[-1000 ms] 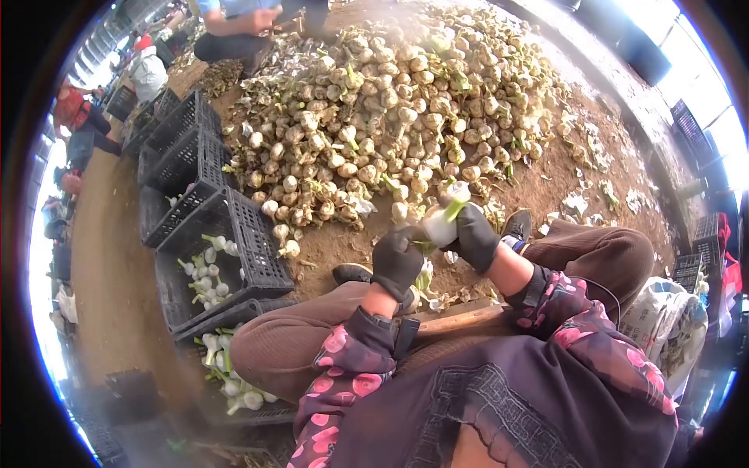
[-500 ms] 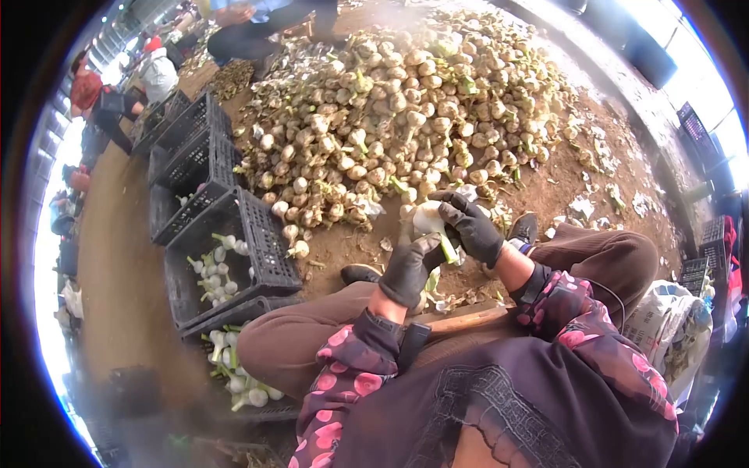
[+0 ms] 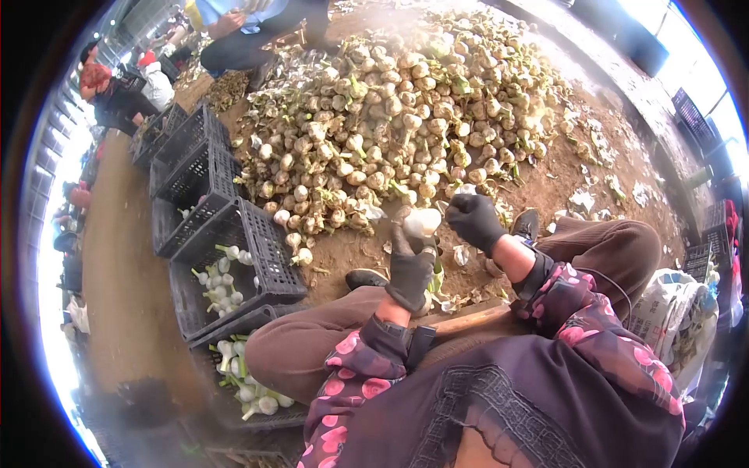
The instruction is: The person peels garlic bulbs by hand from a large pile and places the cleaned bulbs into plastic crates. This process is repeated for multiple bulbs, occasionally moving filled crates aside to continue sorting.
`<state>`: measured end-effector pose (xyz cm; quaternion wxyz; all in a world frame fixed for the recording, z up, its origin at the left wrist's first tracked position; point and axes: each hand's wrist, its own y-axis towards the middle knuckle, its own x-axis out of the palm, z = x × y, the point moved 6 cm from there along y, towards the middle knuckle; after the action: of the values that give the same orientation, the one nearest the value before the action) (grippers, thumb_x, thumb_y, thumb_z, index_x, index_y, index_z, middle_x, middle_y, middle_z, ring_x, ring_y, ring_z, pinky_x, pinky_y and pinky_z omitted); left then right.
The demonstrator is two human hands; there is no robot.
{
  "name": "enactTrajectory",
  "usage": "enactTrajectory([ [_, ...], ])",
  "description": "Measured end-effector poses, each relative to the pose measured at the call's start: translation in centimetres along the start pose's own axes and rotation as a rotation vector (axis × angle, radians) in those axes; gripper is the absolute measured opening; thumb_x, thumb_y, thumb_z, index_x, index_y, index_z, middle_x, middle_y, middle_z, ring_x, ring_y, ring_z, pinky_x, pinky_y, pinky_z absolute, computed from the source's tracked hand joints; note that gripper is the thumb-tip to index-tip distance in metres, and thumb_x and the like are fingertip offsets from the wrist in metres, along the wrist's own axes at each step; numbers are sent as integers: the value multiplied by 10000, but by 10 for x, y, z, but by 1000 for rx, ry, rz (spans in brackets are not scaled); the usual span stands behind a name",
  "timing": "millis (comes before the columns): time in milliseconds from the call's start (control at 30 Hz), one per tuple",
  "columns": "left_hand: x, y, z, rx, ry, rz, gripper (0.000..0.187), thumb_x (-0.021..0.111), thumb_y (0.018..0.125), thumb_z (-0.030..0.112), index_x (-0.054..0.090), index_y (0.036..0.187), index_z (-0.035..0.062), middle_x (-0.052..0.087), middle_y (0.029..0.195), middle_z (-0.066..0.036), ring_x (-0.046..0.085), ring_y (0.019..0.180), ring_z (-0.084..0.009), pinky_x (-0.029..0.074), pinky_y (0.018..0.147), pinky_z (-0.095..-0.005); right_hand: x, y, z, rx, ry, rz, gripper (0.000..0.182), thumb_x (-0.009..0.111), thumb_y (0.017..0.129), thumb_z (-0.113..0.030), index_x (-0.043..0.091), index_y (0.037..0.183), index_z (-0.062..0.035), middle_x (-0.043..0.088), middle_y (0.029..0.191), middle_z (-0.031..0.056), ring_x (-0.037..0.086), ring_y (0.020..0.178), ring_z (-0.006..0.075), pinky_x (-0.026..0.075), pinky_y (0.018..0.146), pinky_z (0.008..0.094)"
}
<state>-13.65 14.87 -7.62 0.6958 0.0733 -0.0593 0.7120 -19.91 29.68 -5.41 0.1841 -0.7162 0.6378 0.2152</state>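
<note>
My left hand (image 3: 410, 273), in a dark glove, grips a peeled white garlic bulb (image 3: 422, 222) by its green stem, bulb end up. The stem's lower end shows below the glove. Just right of the bulb and apart from it, my gloved right hand (image 3: 475, 221) is closed with its fingers curled in. What it holds, if anything, is hidden. Beyond both hands spreads a large heap of unpeeled garlic (image 3: 406, 117). Loose skins and leaf scraps (image 3: 452, 300) lie on the ground below my hands.
Black plastic crates (image 3: 273, 249) line my left side, some holding white garlic bulbs with stems (image 3: 222, 285). Between my legs lies a wooden piece (image 3: 472, 318). A white woven sack (image 3: 663, 312) stands at my right. Other people (image 3: 257, 23) are behind the heap and at far left.
My right hand has come off the garlic bulb and closed, moving slightly away to the right. The left hand keeps the bulb, now more upright with its white end bare.
</note>
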Motion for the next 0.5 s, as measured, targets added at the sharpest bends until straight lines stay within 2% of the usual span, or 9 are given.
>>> enactTrajectory([
  [67, 1, 1, 4, 61, 64, -20, 650, 530, 836, -48, 235, 1392, 112, 500, 1204, -110, 542, 1041, -171, 497, 798, -265, -6, -3, 5, 27, 76, -1, 191, 642, 768, -212, 615, 709, -33, 599, 604, 145, 594, 534, 261, 468, 544, 375],
  [133, -4, 3, -20, 3, 63, 30, 649, 546, 854, -18, 216, 1399, 109, 517, 1186, -113, 554, 1019, -169, 503, 784, -264, -10, -14, -19, -156, -55, 36, 206, 671, 759, -231, 616, 718, -36, 618, 650, 147, 602, 568, 276, 473, 555, 373],
  [167, -8, 4, -30, -50, 63, 76, 652, 562, 873, 13, 197, 1405, 105, 534, 1168, -116, 567, 996, -168, 510, 769, -264, -4, -21, -38, -206, -207, -59, 244, 686, 750, -280, 618, 720, -47, 628, 694, 149, 614, 617, 299, 480, 567, 385],
  [200, -8, 3, -30, -51, 67, 75, 652, 562, 873, 13, 197, 1405, 105, 534, 1168, -116, 567, 996, -168, 510, 769, -264, 0, -29, -54, -278, -265, -53, 269, 686, 742, -319, 613, 710, -62, 628, 721, 147, 615, 651, 323, 482, 572, 405],
  [300, 0, 2, -13, -69, 153, 84, 653, 580, 908, 113, 166, 1412, 94, 584, 1085, -113, 594, 923, -155, 510, 774, -267, 10, -22, -43, -289, -290, -16, 252, 666, 740, -310, 617, 717, -64, 615, 697, 155, 616, 655, 336, 496, 590, 407],
  [367, 2, 1, -9, -95, 145, 53, 649, 559, 891, 54, 176, 1413, 97, 571, 1110, -112, 586, 947, -155, 504, 791, -267, 11, -21, -45, -386, -347, 3, 188, 636, 743, -241, 616, 696, -60, 611, 683, 166, 604, 636, 357, 489, 580, 410],
  [433, 0, -1, -9, -121, 135, 27, 653, 539, 874, -4, 186, 1413, 100, 559, 1135, -111, 577, 971, -155, 497, 807, -267, 9, -15, -28, -314, -235, 90, 176, 627, 742, -214, 613, 681, -50, 603, 670, 174, 606, 611, 333, 487, 573, 408],
  [467, 0, -2, -6, -73, 68, 1, 669, 522, 808, -37, 238, 1396, 105, 556, 1141, -107, 575, 961, -162, 493, 798, -276, 1, -12, -18, -245, -129, 171, 166, 617, 742, -188, 610, 666, -41, 596, 656, 182, 608, 585, 309, 484, 566, 405],
  [500, 1, -2, -5, -25, 0, -23, 697, 505, 741, -69, 289, 1379, 110, 553, 1148, -103, 574, 950, -169, 489, 788, -284, -8, -5, -9, -25, 10, 111, 160, 597, 752, -126, 596, 629, -22, 593, 607, 126, 603, 555, 207, 476, 540, 359],
])
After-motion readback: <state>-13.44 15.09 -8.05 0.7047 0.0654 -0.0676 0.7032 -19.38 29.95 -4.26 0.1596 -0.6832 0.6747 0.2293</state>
